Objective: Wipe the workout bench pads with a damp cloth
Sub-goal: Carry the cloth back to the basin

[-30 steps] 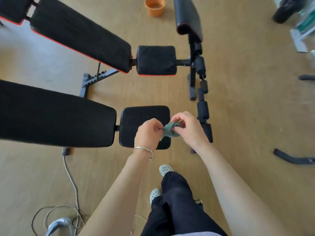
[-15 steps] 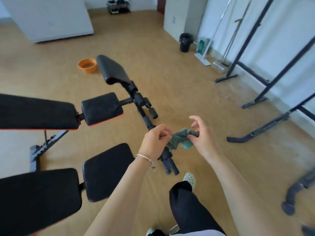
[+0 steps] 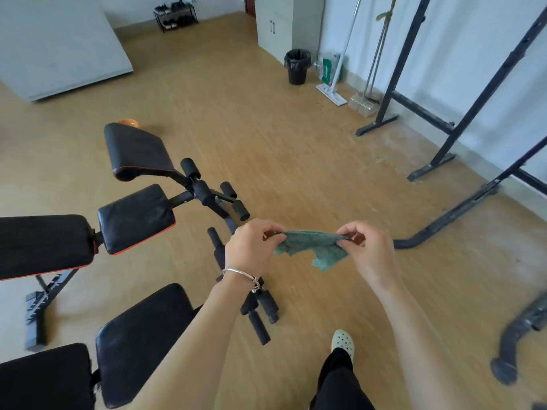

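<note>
Bits we can't fully see first. The near bench's back pad point(image 3: 44, 377) runs off the bottom-left corner, and our left forearm covers the right corner of its seat pad point(image 3: 142, 341). The far bench's back pad point(image 3: 41, 244) is chopped by the left edge too. Only the rim of an orange tub point(image 3: 128, 122) pokes out behind the raised curved pad point(image 3: 136, 152). The foam rollers point(image 3: 260, 327) are partly behind our left wrist. The dark tube point(image 3: 515, 335) at near right is smeared by blur, so we honestly can't tell what it is.

The cloth point(image 3: 313, 250) is up in the air, stretched between both hands over the floor point(image 3: 296, 173). It's right of the benches and apart from every pad. It's teal-green and fuzzy like terry, with a ragged, droopy lower edge. Our left hand point(image 3: 251, 247) pinches its left end between thumb and curled fingers. Our right hand point(image 3: 373, 253) pinches the right end the same way, with the other fingers tucked in.

All the pads are black rounded rectangles, smooth with a slight sheen. The far seat pad point(image 3: 136, 217) has red piping along its edge. The rollers are matte cylinders. The floor is tan, wood-look planking. There's a thin silver bangle point(image 3: 241, 273) on the left wrist. A pale clog point(image 3: 342, 341) with holes sits under a black trouser leg.
</note>
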